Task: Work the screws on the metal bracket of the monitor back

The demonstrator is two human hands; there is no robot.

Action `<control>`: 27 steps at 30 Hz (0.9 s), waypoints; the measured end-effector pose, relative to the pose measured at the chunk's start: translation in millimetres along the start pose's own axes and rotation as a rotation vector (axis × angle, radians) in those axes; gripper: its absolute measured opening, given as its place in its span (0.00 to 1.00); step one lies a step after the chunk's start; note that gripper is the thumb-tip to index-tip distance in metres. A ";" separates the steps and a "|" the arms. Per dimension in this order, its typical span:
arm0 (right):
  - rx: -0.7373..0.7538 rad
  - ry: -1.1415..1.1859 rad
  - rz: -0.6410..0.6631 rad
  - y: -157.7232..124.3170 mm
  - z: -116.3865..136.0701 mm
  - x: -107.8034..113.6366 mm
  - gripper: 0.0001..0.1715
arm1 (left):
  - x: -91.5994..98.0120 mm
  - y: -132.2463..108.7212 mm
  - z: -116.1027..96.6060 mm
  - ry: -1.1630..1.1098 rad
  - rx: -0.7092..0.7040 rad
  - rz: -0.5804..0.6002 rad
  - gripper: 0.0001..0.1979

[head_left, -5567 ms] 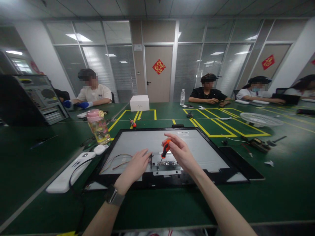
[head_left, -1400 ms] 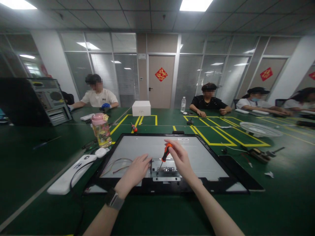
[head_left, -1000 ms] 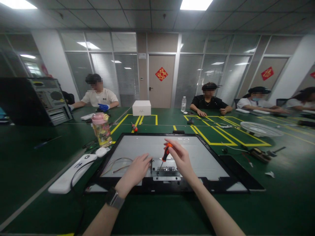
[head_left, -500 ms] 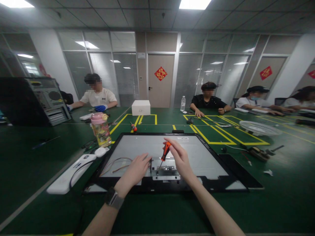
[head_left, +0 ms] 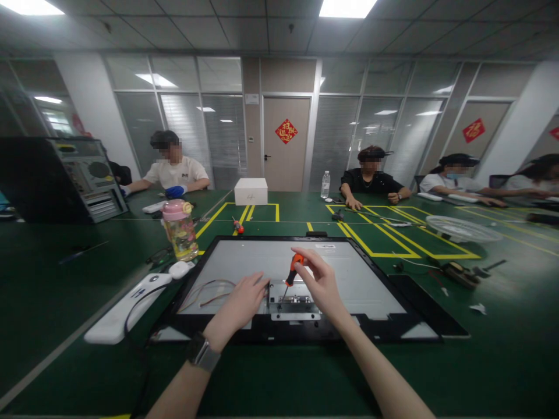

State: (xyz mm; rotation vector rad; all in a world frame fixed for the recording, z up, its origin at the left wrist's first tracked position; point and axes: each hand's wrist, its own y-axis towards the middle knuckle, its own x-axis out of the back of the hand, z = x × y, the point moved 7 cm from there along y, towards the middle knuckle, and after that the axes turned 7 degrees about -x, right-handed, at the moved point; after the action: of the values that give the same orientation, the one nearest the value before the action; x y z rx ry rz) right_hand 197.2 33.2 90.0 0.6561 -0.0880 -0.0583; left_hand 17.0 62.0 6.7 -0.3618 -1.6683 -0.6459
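Screwdriver (head_left: 293,268) in right hand (head_left: 320,284) fingertip grip

I see a green table (head_left: 279,372). A monitor panel (head_left: 358,279), a bottle (head_left: 179,230) and a white box (head_left: 250,191) lie on it.

Door sign (head_left: 286,131): showing gold characters on a red diamond, too small for reading.
White box (head_left: 250,191): carrying a faint handwritten mark, looking like "4".
Wall sign (head_left: 473,131): showing one gold character on a red diamond, blurring beyond reading.
Sticker (head_left: 324,247): sitting on the monitor panel (head_left: 362,279), bearing print too small for reading.
Plate (head_left: 251,99): hanging beside the door top, not reading clearly.
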 end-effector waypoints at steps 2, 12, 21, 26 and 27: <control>-0.026 0.036 0.045 -0.7 -2.5 -2.0 0.18 | 0.8 0.3 -0.9 0.013 0.000 0.007 0.19; -0.021 0.035 0.006 0.6 -2.7 0.0 0.13 | -4.8 1.2 2.6 0.014 0.004 0.002 0.20; -0.164 0.230 0.075 2.9 -9.6 -1.1 0.16 | -3.1 1.0 1.3 0.002 -0.007 -0.006 0.20; -0.180 0.225 0.052 3.0 -12.8 -0.9 0.14 | -3.4 1.0 2.4 0.006 -0.007 -0.017 0.20; -0.166 0.212 0.033 3.4 -12.0 0.2 0.12 | -3.3 1.0 2.2 0.010 -0.008 -0.013 0.20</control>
State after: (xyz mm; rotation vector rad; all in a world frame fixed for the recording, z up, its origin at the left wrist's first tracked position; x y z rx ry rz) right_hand 198.7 43.2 82.6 0.4911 0.1100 0.0354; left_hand 16.5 64.5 3.5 -0.3535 -1.6601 -0.6630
